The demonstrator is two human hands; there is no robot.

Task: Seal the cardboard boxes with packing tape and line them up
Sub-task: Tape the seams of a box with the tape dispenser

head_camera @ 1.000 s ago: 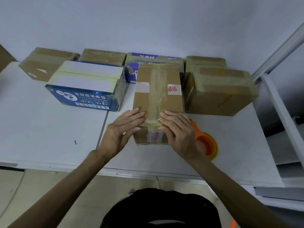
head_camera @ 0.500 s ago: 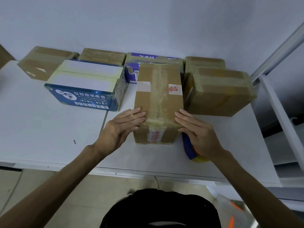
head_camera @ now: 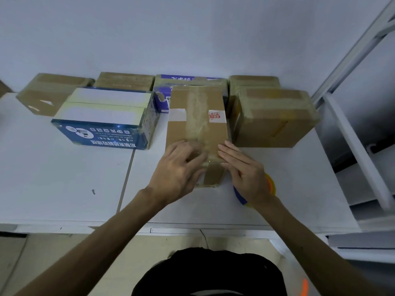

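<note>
My left hand (head_camera: 178, 169) lies over the near end of the narrow cardboard box (head_camera: 197, 127), fingers spread loosely and a little bent, pressing on the tape strip (head_camera: 196, 116) where it folds over the edge; it grips nothing. My right hand (head_camera: 245, 174) is flat with straight fingers, laid along the box's near right corner, and it holds nothing either. The tape roll (head_camera: 271, 185) sits on the table (head_camera: 64, 178) just under that wrist (only an orange and blue rim shows).

I judge this to be the smoothing-down step: the strip runs the whole top of the box, and the end over the near face is being rubbed flat. Next comes lining up, which calls for both palms on the sides and a straight push.

The box's long axis runs away from me toward the wall, and the strip follows it down the middle. Its far end is against the purple box (head_camera: 188, 79) in the back row, or very nearly so. It stands between the blue printed box (head_camera: 100, 133) on the left, with a gap, and the taped brown box (head_camera: 275, 120) close on the right. Its near end sticks out further toward me than either neighbour.
</note>
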